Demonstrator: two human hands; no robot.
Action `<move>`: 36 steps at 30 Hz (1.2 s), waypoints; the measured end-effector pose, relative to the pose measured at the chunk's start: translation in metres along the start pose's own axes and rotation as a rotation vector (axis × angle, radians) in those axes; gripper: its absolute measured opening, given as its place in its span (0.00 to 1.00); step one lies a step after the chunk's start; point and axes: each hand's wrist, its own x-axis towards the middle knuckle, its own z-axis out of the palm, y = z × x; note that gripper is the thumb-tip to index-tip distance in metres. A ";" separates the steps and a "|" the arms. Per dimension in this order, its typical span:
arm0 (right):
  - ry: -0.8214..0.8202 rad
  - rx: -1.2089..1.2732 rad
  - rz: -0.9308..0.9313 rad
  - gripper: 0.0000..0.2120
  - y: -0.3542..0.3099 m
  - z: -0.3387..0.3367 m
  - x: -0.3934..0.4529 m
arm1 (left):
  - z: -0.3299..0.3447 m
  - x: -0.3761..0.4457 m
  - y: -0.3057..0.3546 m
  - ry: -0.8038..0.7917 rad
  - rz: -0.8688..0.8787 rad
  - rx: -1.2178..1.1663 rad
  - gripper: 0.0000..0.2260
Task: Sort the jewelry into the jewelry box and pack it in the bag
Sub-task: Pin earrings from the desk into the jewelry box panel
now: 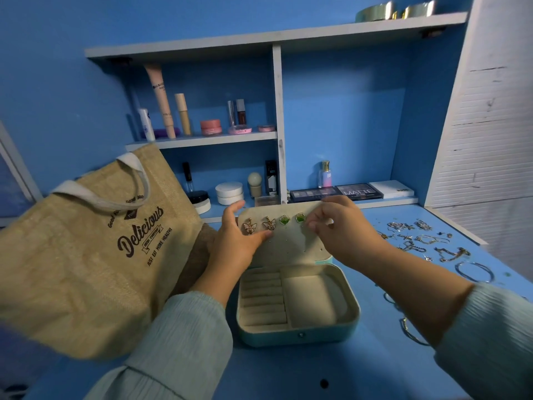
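Observation:
An open teal jewelry box [297, 337] with cream lining sits on the blue desk. Its raised lid [288, 243] carries two butterfly earrings [259, 225] and two green earrings [292, 219] in a row. My left hand [235, 241] holds the lid's left edge, thumb on its front below the butterflies, fingers behind. My right hand [337, 226] is at the lid's upper right, its fingertips pinched together just right of the green earrings; what they pinch is too small to see. Loose gold jewelry [427, 243] lies scattered on the desk to the right. A burlap tote bag [95, 249] stands at left.
Shelves behind hold cosmetics [207, 122], jars [229, 193] and eyeshadow palettes [357, 192]. A white slatted panel [490, 125] bounds the right side. The box's ring rolls [264, 298] and open compartment [311, 298] hold nothing.

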 end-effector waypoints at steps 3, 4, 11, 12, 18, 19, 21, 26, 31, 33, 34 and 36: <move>0.015 -0.028 -0.006 0.07 -0.004 -0.003 -0.002 | -0.003 -0.001 0.001 -0.041 -0.005 0.042 0.31; 0.019 -0.034 -0.010 0.06 -0.005 -0.004 -0.003 | -0.004 -0.002 0.001 -0.042 -0.002 0.052 0.31; 0.084 -0.049 -0.068 0.07 -0.018 -0.008 -0.010 | -0.011 -0.017 0.001 -0.034 0.099 -0.025 0.24; 0.088 -0.048 -0.074 0.07 -0.020 -0.009 -0.011 | -0.013 -0.020 0.001 -0.052 0.107 -0.035 0.23; 0.055 -0.072 -0.150 0.09 -0.035 -0.011 -0.015 | -0.017 -0.030 -0.007 -0.098 0.193 0.025 0.15; 0.054 -0.070 -0.156 0.08 -0.037 -0.011 -0.015 | -0.017 -0.031 -0.008 -0.098 0.206 0.056 0.14; 0.047 -0.051 -0.157 0.06 -0.041 -0.012 -0.014 | -0.017 -0.032 -0.010 -0.085 0.221 0.103 0.13; -0.129 -0.102 -0.111 0.08 -0.049 -0.009 -0.011 | -0.016 -0.038 -0.019 -0.074 0.244 0.112 0.12; -0.323 -0.194 -0.068 0.10 -0.054 -0.002 -0.004 | -0.017 -0.043 -0.027 -0.060 0.329 0.142 0.14; -0.395 -0.227 -0.049 0.07 -0.057 0.001 -0.003 | -0.018 -0.044 -0.029 -0.062 0.362 0.158 0.15; -0.425 -0.246 -0.049 0.07 -0.058 0.003 -0.002 | -0.018 -0.044 -0.029 -0.065 0.373 0.165 0.15; -0.473 -0.282 -0.058 0.06 -0.060 0.006 -0.001 | -0.018 -0.044 -0.031 -0.060 0.408 0.171 0.16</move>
